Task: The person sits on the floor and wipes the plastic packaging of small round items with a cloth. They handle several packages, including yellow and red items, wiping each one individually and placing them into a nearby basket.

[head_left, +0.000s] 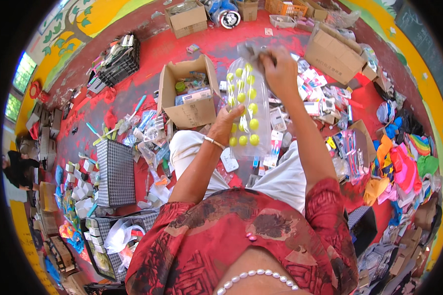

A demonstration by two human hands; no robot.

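Observation:
A clear plastic pack [262, 132] with rows of small yellow-green balls [252, 107] is held up in front of me, above my knees. My left hand [225, 123] grips its left edge, with the thumb lying over the front. At the top of the pack, my right hand [280, 73] is closed on a crumpled grey cloth-like piece [251, 50]. That piece lies against the pack's upper end; its exact kind is hard to make out. The fingertips of my right hand are partly hidden.
An open cardboard box [189, 110] with small goods stands ahead, left of the pack. A checkered bin [115, 172] is at my left. Loose packages [310, 83] and heaped coloured cloths [403, 167] lie right. Another cardboard box [334, 54] stands far right. A person [19, 169] is at the far left.

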